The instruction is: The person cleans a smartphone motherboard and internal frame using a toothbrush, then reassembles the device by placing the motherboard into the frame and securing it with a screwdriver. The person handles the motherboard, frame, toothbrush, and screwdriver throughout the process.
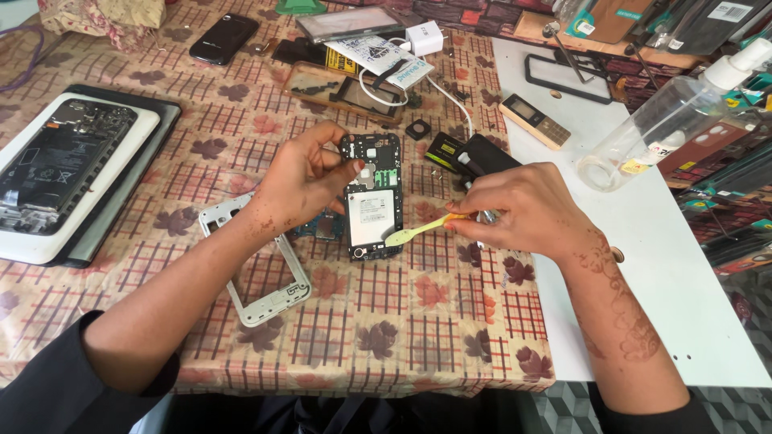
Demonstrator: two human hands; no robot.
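An opened phone with its back off lies on the leaf-patterned tablecloth, white battery and green circuit board showing. My left hand steadies the phone's upper left edge with thumb and fingers. In my right hand is a yellow plastic pry tool, whose tip touches the phone's right side by the battery. A white phone frame rests under my left forearm.
A disassembled tablet on a white tray sits at left. Black phones, a charger and cable, a phone chassis lie at the back. On the white table stand a clear spray bottle and small keypad phone.
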